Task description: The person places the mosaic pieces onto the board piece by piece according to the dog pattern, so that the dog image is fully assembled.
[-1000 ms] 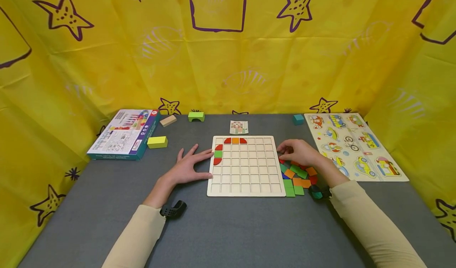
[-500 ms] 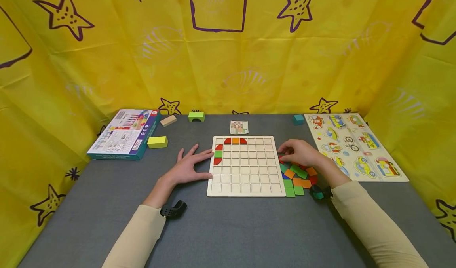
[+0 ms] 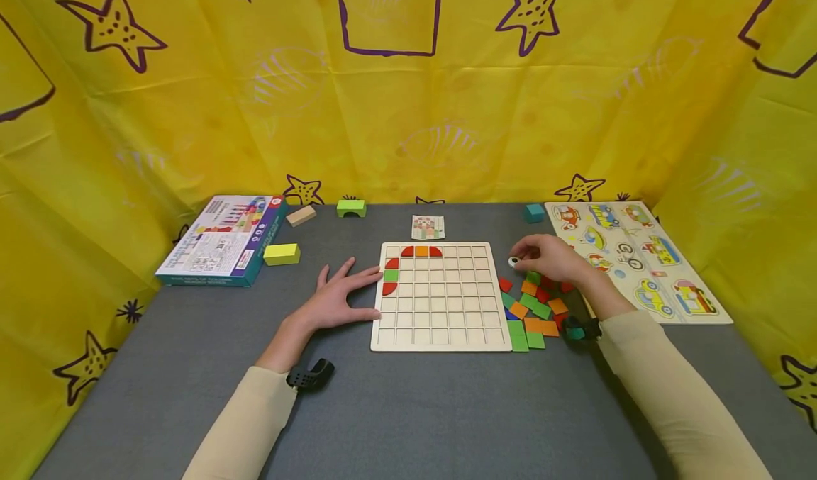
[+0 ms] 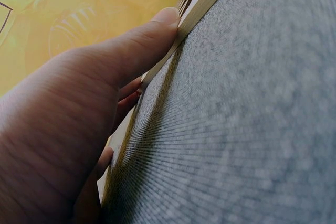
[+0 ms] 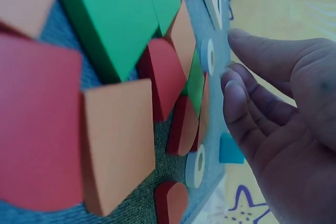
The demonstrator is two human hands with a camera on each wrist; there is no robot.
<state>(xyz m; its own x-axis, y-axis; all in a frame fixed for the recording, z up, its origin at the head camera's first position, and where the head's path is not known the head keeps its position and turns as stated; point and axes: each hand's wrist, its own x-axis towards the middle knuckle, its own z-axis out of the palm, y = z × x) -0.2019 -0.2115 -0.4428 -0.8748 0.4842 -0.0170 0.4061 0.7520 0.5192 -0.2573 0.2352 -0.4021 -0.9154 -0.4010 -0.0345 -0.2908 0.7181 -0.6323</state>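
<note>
A pale wooden grid board (image 3: 440, 296) lies mid-table, with several red, green and orange pieces set in its upper left cells. Along its left edge, my left hand (image 3: 335, 299) rests with fingers spread; its thumb (image 4: 152, 35) touches the board's side. My right hand (image 3: 549, 259) is above the far end of a heap of loose tiles (image 3: 536, 306), thumb and fingers half bent. Just beyond its fingertips is a white disc with a dark centre (image 5: 208, 57); a gap shows between thumb and fingers. A second white disc (image 5: 195, 165) lies among the tiles.
Behind the board lies a small pattern card (image 3: 428, 227). A picture puzzle board (image 3: 628, 257) is at the right, with a teal cube (image 3: 534, 213) beside it. To the left are a box (image 3: 223, 239), a yellow block (image 3: 281, 254) and a green arch block (image 3: 352, 208).
My right hand has moved right and away from me, off the red piece at the board's right edge to the white disc. The left hand has stayed put.
</note>
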